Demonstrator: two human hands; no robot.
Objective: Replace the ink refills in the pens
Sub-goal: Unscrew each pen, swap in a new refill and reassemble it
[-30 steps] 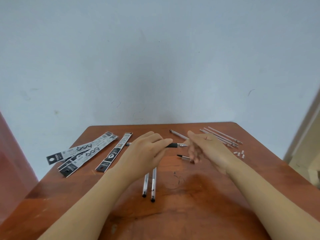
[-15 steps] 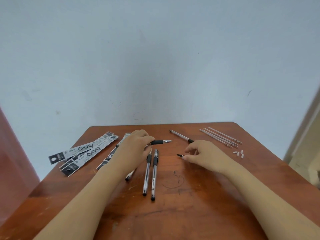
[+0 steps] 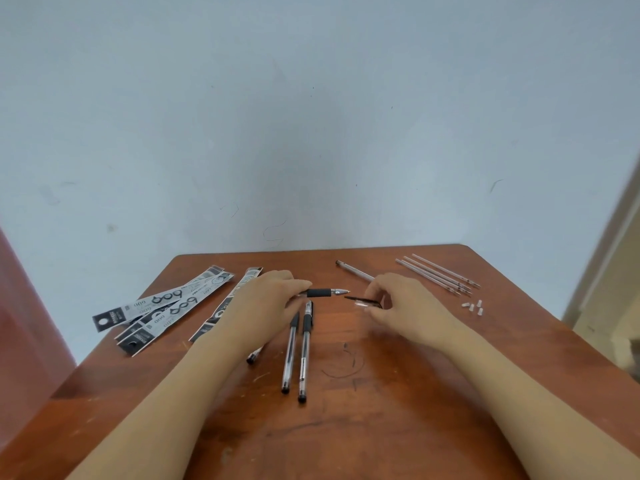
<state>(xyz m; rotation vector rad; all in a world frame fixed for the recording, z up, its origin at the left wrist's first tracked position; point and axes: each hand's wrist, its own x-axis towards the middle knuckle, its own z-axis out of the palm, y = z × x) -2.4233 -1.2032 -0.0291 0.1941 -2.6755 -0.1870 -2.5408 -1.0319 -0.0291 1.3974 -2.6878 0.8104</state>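
Black cap (image 3: 360, 300) partly behind right hand (image 3: 412, 308)

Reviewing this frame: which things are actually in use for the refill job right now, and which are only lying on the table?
In use:
- pen, gripped by the left hand
- cap, pinched by the right hand

Lying about:
- two capped pens
- refill packets
- loose refills
- pen barrel
- small white plugs

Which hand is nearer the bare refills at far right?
Right. The right hand, pinching a cap, is just left of the bare refills; the left hand, holding a pen, is farther left.
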